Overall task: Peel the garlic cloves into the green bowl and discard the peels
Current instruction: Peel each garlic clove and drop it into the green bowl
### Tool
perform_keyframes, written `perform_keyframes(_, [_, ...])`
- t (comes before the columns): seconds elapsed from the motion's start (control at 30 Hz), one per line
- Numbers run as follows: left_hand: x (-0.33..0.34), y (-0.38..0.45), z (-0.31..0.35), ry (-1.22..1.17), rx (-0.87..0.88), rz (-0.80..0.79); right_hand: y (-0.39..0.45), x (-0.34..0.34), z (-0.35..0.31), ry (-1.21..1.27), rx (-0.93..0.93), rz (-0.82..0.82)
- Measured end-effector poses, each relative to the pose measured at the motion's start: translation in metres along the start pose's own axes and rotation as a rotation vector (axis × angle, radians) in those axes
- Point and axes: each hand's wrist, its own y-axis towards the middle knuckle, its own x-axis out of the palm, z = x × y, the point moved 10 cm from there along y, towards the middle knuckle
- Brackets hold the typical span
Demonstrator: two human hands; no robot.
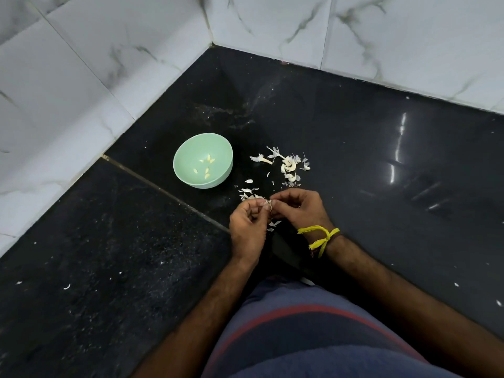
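A green bowl (191, 162) stands on the black counter with several peeled garlic cloves (206, 166) inside. To its right lies a heap of unpeeled cloves and papery skins (289, 165). More loose peels (248, 192) are scattered between the bowl and my hands. My left hand (249, 227) and my right hand (297, 208) meet just in front of that scatter, fingertips together, both pinching one small garlic clove (270, 206) with skin on it. Most of the clove is hidden by my fingers.
The black stone counter (354, 159) runs into a corner of white marble-look wall tiles (109, 64). A seam (163, 189) crosses the counter left of my hands. A yellow thread is tied round my right wrist (321, 238). Small white flecks dot the counter.
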Motion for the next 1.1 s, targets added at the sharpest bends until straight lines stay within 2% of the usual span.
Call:
perform_keyframes(0.27, [-0.005, -0.001, 0.002, 0.082, 0.037, 0.023, 0.001, 0.002, 0.008, 0.076, 0.084, 0.002])
perform_keyframes(0.4, [-0.006, -0.006, 0.017, 0.242, 0.131, 0.058, 0.001, 0.007, 0.016, 0.110, 0.119, -0.008])
perform_keyframes(0.57, [0.002, -0.004, 0.023, 0.364, 0.163, 0.003, 0.001, 0.009, 0.012, -0.008, 0.064, -0.049])
perform_keyframes(0.67, [0.002, -0.002, 0.023, 0.365, 0.164, 0.002, 0.003, 0.008, 0.008, -0.076, 0.017, -0.035])
perform_keyframes(0.83, [0.004, -0.005, 0.025, 0.338, 0.168, -0.039, 0.005, 0.007, 0.011, 0.012, 0.037, -0.037])
perform_keyframes(1.1, [0.011, -0.005, 0.025, 0.367, 0.194, -0.091, 0.001, 0.009, 0.005, -0.017, 0.035, -0.040])
